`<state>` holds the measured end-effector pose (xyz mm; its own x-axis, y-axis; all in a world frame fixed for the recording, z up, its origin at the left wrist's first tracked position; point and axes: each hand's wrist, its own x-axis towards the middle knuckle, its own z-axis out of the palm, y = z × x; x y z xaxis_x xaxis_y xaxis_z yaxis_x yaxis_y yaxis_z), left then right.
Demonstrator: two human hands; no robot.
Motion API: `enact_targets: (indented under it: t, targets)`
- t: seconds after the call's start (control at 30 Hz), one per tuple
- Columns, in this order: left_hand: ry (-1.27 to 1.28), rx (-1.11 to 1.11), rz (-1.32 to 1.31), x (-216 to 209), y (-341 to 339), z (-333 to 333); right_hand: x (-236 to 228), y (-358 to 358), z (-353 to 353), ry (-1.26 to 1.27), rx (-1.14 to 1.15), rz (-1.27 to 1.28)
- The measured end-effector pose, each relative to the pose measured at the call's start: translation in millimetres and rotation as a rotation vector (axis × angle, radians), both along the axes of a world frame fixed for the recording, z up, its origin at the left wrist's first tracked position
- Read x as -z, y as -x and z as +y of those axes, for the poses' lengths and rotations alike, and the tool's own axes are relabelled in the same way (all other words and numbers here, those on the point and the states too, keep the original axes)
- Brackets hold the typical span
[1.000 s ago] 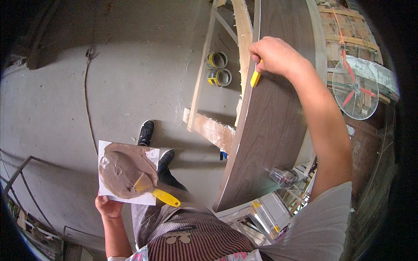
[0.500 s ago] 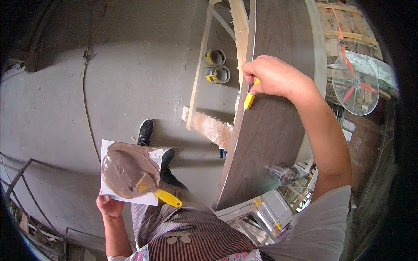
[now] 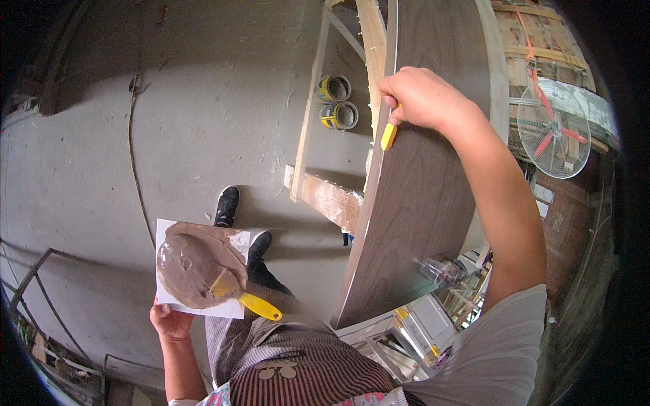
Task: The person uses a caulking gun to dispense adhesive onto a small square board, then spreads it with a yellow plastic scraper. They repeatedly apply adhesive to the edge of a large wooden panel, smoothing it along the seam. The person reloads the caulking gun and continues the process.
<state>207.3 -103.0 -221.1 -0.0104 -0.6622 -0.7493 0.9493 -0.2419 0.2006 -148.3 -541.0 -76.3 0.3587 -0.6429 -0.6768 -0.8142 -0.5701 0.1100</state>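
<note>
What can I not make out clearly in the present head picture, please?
All in the head view:
Upper part of slim yellow tool: hidden by right grip.
Far end of brown wood-grain board: cut by upper edge.
Part of left grip: behind white square sheet.

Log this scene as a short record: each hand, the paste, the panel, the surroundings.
Left hand: grips the near edge of a white sheet
Paste: brown, spread over the sheet; a yellow scraper lies in it, handle past the sheet's edge
Right hand: holds a yellow tool at the panel's left edge; its far end is hidden
Panel: brown, wood-grained
Floor: two open cans beside a wooden bar
Far right: fan with red blades
</note>
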Motion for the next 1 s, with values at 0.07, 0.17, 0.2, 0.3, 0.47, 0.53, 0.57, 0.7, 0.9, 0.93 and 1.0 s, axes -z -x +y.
enact_targets:
  t: [0.07,0.17,0.2,0.3,0.47,0.53,0.57,0.7,0.9,0.93,1.0]
  targets:
    - [0.011,0.006,0.008,2.1,-1.2,0.7,2.3,-1.5,-7.9,0.038,-0.023,0.002]
    - [0.023,0.005,0.022,4.3,-2.5,0.9,6.0,-2.5,-17.7,0.074,-0.063,-0.05]
    - [0.013,-0.002,0.015,4.7,-2.4,1.0,7.1,-2.4,-20.9,0.079,-0.07,-0.035]
    - [0.001,-0.014,0.013,4.6,-2.0,0.9,8.9,-2.5,-29.6,0.128,-0.105,-0.029]
    - [0.01,-0.012,0.022,3.1,-0.7,-0.7,-2.4,0.6,-36.6,0.299,-0.155,-0.088]
    - [0.006,0.002,-0.001,2.2,-0.2,-1.2,-15.6,9.4,-32.9,0.377,-0.113,-0.191]
    - [0.005,-0.005,0.002,1.9,-0.3,-1.6,-24.5,18.3,-24.7,0.407,-0.053,-0.247]
    - [0.038,0.023,0.012,1.5,-3.4,-4.6,-48.5,57.7,14.9,0.21,0.334,-0.475]
    - [0.076,0.098,0.053,-1.1,-9.8,-16.2,-26.1,85.9,105.9,0.421,0.783,-0.925]
    - [0.062,0.11,0.049,-2.9,-9.4,-19.1,-25.4,88.1,125.9,0.333,1.016,-0.884]
    - [0.092,0.124,0.058,-8.4,-11.6,-26.5,-19.3,88.2,154.1,0.211,1.281,-0.995]
